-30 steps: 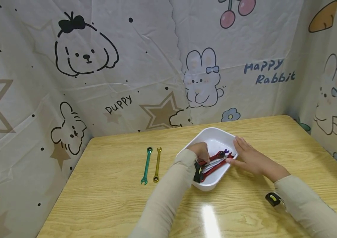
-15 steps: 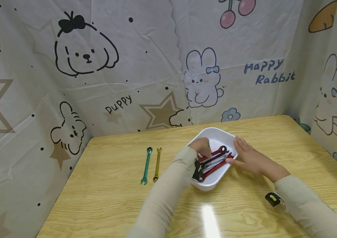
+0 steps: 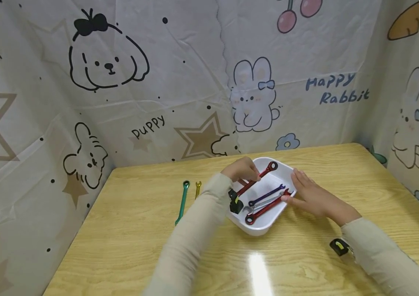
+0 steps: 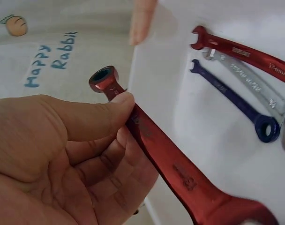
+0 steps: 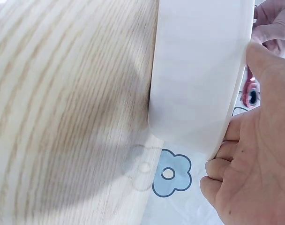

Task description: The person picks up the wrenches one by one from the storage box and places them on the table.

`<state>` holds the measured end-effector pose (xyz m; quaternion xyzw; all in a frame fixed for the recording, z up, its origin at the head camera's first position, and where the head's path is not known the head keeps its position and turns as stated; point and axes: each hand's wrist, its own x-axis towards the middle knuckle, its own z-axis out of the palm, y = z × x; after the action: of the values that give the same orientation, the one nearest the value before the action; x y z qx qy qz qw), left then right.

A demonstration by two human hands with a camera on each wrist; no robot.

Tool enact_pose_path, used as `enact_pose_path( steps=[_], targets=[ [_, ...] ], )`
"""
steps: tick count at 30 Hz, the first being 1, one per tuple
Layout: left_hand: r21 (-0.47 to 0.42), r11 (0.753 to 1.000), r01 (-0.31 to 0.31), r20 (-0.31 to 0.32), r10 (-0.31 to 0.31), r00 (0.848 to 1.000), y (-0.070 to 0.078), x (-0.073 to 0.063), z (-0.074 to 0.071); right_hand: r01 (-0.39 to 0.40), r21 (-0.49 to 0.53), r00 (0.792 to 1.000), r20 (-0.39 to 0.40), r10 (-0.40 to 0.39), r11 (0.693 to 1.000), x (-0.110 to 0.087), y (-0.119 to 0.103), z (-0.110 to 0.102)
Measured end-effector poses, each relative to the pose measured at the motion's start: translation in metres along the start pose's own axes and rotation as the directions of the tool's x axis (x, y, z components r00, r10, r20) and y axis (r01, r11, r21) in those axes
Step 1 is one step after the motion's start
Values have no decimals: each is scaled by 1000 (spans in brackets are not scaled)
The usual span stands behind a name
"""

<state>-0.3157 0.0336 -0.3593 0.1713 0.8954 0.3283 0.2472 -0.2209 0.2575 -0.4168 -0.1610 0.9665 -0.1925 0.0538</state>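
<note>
a red wrench [image 3: 248, 187] is held at a slant over the white tray [image 3: 256, 231], its ring end [image 3: 273, 165] pointing away from the person. the left hand [image 3: 240, 169] pinches it on the ring-end half of the shank, thumb on one face and fingers behind, so that grip is closed to the thickness of the metal. at the tray's right side rests the right hand [image 3: 313, 199], fingers fairly straight against the rim; its grip is spread wide, touching just the tray.

inside the tray lie a blue-purple wrench [image 3: 267, 195], a silver wrench [image 3: 263, 204] and a second red wrench [image 3: 265, 211], closely alongside one another (the silver one in the middle).

on the wooden counter [image 3: 120, 230], left of the tray, a green wrench [image 3: 182, 202] and a yellow wrench [image 3: 197, 189] lie side by side, both partly covered by the left sleeve [image 3: 190, 238]. behind hangs pale cloth [image 3: 190, 37] printed with puppies, rabbits and stars.
</note>
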Motion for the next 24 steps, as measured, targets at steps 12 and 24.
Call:
enact_pose_path(
  steps=[12,24],
  targets=[
    [-135,991,-28,-144,8,990,-19,-19,-25,8,13,1000,-6,-7,1000,0,0,1],
    [-281,959,-43,-256,-32,966,-60,-51,-61,6,12,1000,-2,-6,1000,0,-2,-1]
  ],
)
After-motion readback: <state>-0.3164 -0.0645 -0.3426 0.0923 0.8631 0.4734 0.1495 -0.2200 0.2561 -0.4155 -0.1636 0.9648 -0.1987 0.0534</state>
